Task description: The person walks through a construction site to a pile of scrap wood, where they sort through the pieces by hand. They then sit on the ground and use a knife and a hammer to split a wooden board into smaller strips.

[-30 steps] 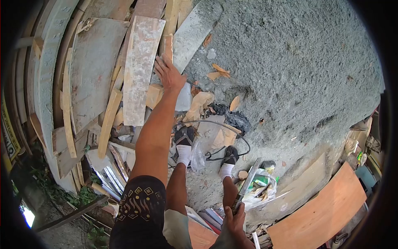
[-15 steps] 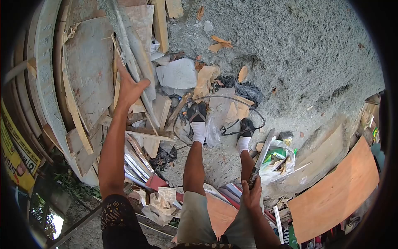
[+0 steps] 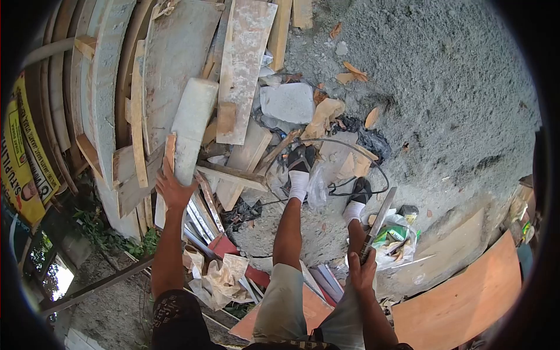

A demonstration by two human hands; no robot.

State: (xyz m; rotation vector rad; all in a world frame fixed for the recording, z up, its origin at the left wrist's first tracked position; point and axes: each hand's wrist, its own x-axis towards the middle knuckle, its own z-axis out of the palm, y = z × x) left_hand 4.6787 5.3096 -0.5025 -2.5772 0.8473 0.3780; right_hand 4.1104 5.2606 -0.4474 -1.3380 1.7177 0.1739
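Observation:
My left hand (image 3: pixel 175 188) is closed around the near end of a grey, cement-stained board (image 3: pixel 197 125), which has a narrow wooden strip (image 3: pixel 170 150) along its left side. The board points away from me over other timber, its far end by a pale plank (image 3: pixel 248 64) with a small wood block attached. At the lower right, my right hand (image 3: pixel 363 269) grips the dark handle of a long knife (image 3: pixel 380 220). Its straight metal blade points up and away, above the ground beside my right foot.
Stacked boards (image 3: pixel 111 76) fill the left side. A white block (image 3: pixel 287 102), a black cable (image 3: pixel 382 169) and plastic scraps lie around my feet. A plastic bag of litter (image 3: pixel 396 236) and an orange-brown sheet (image 3: pixel 461 297) lie to the right. Rough grey sand (image 3: pixel 437 87) rises ahead.
My left hand has come down nearer to me with the grey board, which has turned from edge-on to showing its broad face. The right hand still holds the knife. The view has shifted left.

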